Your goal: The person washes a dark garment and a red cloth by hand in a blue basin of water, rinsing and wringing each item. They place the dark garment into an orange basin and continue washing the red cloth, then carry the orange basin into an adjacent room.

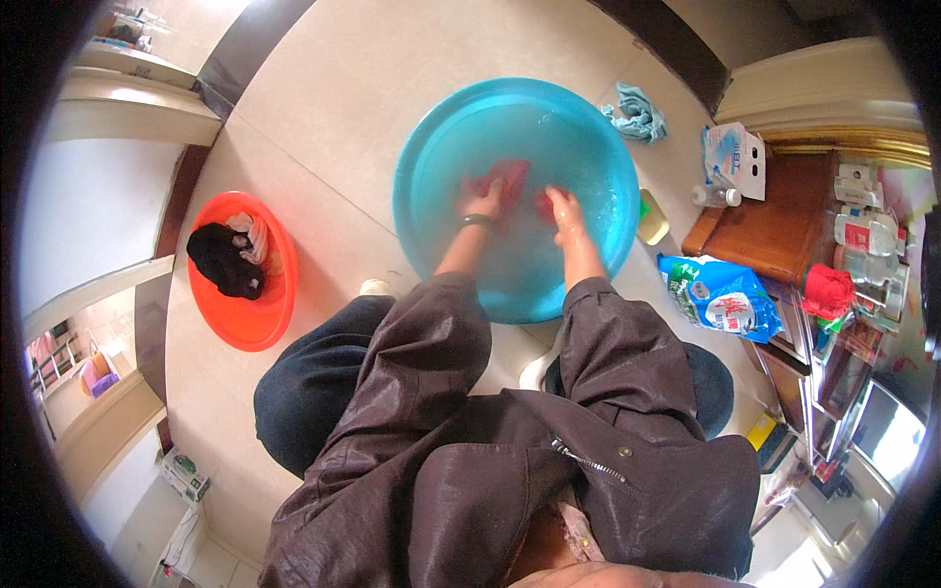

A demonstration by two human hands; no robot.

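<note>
Fingers first: the left hand point(483, 203) is curled onto a red cloth point(502, 182), gripping its near edge, with a dark band worn on the wrist. The right hand point(564, 208) is pressed against the right end of the same cloth; its fingers are sunk in the water and blurred, so whether they're clamped or just resting can't really be told. The cloth is lying underwater, a bit past the middle of the blue basin point(431, 147), which is used as the landmark for everything else here.

Both forearms are bare and wet, and dark brown jacket sleeves point(431, 343) are pushed up just at the basin's near rim. Dark trousers point(304, 382) are seen on the near side of the basin too, knees bent out to both sides.

Left of the basin, well apart, an orange tub point(245, 328) is set on the tiled floor, with black and pale clothes point(225, 260) piled in it. Past the basin's far right rim a crumpled teal rag point(637, 113) is left on the floor. Just beside the right rim a yellow-green bar of soap point(652, 218) is tucked. Near the right side, slightly toward the person, a blue bag of detergent point(720, 299) is laid flat. Further right a white box point(735, 157) and a wooden cabinet point(784, 220) are found.
</note>
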